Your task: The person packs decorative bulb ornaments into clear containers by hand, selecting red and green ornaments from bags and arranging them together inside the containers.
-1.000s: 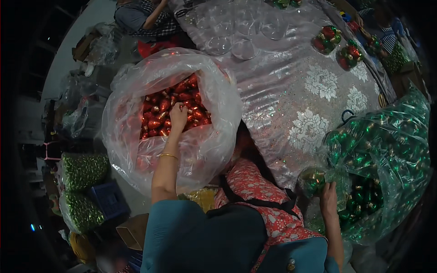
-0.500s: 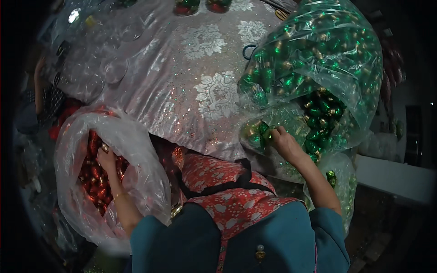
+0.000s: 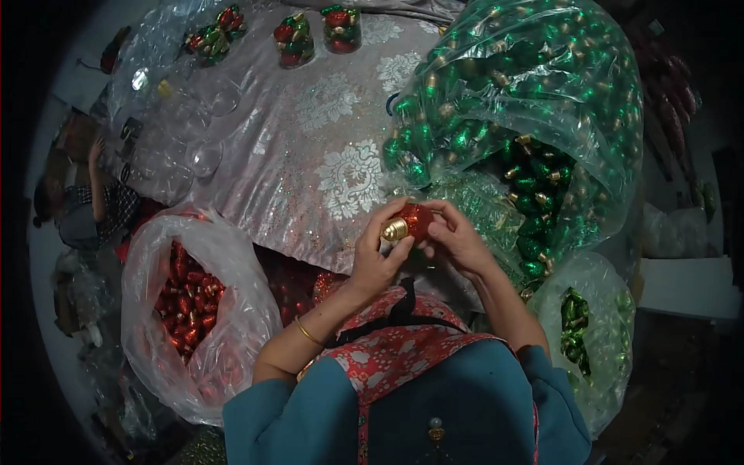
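Note:
A glittery red bulb-shaped ornament (image 3: 418, 220) with a ridged gold cap is between my two hands, above the near edge of the cloth-covered table. My left hand (image 3: 375, 260) is closed around its gold-cap end. On its red end, the fingers of my right hand (image 3: 460, 242) are bent and pressed. Whether a smaller green piece sits under the right fingers is hidden. To the left, an open clear plastic bag (image 3: 143, 310) holds many red ornaments (image 3: 186, 302). At the right, a large clear bag (image 3: 612, 186) spills green ornaments (image 3: 535, 225) from its opening.
Clear tubs of red and green ornaments (image 3: 293, 43) stand at the table's far side. Empty clear plastic containers (image 3: 194, 159) lie at the left on the patterned cloth (image 3: 302, 178). A bag with shiny light-green pieces (image 3: 575, 325) is at my right. Another person (image 3: 77, 201) is at far left.
My left hand has come out of the red ornament bag to the middle, bringing a red ornament. My right hand has moved left from beside the green bag to meet it.

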`<state>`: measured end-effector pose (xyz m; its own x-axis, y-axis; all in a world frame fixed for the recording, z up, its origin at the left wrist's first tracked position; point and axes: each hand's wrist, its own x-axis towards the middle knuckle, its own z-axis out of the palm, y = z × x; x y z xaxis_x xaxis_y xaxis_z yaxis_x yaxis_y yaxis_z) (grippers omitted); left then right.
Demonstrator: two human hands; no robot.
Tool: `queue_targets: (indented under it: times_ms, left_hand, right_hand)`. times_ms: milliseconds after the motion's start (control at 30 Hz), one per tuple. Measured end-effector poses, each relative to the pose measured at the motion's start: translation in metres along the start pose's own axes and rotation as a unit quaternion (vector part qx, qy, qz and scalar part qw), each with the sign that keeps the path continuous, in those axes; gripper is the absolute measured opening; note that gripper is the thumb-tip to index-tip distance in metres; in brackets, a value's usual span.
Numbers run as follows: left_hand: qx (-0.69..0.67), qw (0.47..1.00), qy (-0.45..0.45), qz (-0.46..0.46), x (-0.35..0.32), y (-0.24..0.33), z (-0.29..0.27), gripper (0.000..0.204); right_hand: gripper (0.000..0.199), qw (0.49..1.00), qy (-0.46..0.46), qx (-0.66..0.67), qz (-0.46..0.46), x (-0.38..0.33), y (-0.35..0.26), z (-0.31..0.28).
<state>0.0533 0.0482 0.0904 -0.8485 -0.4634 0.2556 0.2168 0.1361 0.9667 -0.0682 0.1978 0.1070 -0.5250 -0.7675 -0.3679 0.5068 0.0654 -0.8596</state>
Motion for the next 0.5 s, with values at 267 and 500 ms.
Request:
queue_targets:
  times_ms: [267, 500]
  left_hand:
    - [0.308, 0.905, -0.248, 0.157, -0.006, -0.03, 0.025, 0.041]
    - [0.496, 0.733, -0.434, 0.165, -0.006, -0.073, 0.035, 0.035]
  right_hand:
    - [0.023, 0.76, 0.038, -0.614, -0.21, -0.005, -0.032, -0.025]
    - [0.015, 0.683, -0.041, -0.685, -0.25, 0.027, 0.009, 0.001]
